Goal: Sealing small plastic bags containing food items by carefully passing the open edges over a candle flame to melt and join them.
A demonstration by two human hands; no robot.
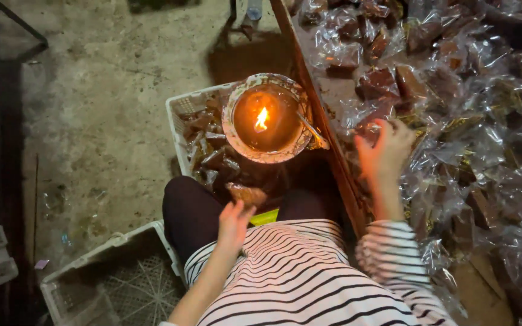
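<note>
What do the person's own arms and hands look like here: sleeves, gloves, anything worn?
Both hands are bare, no gloves. The right hand comes out of a white sleeve with thin dark stripes, pushed up short of the wrist. The left hand and forearm are uncovered as far as the frame shows. No rings, watch or bracelets can be made out.

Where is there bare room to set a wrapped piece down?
Bare: the empty white crate by the left knee and the concrete floor beyond. Crowded: the table heaped with wrapped pieces, and the crate under the flame bowl.
</note>
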